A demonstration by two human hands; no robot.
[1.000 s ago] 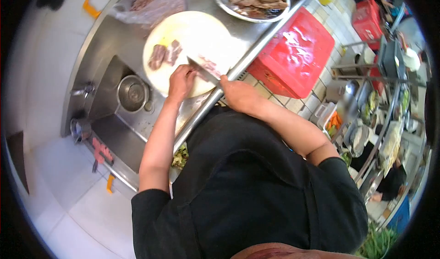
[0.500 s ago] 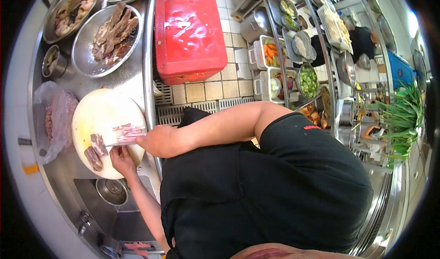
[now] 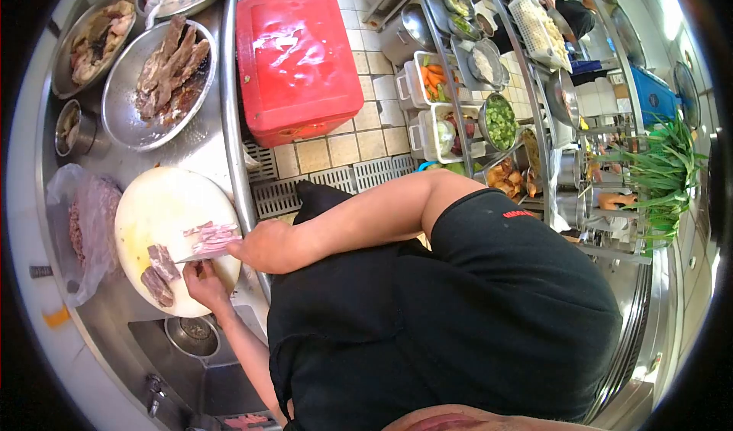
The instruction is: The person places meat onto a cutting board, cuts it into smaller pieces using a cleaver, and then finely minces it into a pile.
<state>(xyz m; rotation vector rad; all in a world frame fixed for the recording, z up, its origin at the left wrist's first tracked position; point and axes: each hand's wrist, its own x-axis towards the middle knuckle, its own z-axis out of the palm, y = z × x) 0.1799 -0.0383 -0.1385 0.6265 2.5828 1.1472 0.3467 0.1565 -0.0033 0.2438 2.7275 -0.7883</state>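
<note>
My right hand (image 3: 269, 246) is closed round the handle of a knife, whose thin blade (image 3: 200, 256) lies low over a round white cutting board (image 3: 141, 209). Fingers bent and close together, my left hand (image 3: 205, 284) is at the board's edge against the near side of the blade; what is under its fingertips is hidden. Just beyond the blade lie pink meat strips (image 3: 210, 236). Two darker meat pieces (image 3: 158, 285) rest on the board left of my left hand.
Metal bowls of meat (image 3: 118, 99) and a plastic bag of minced meat (image 3: 92, 217) stand on the steel counter. Below the board is a sink (image 3: 229, 381). A red lidded box (image 3: 298, 57) stands on the tiled floor. Racks hold vegetables (image 3: 500, 122); a person (image 3: 576, 17) is behind them.
The whole view has shifted, so the board sits lower and the red box further left. Both hands keep nearly the same place at the blade. The person behind the racks has moved.
</note>
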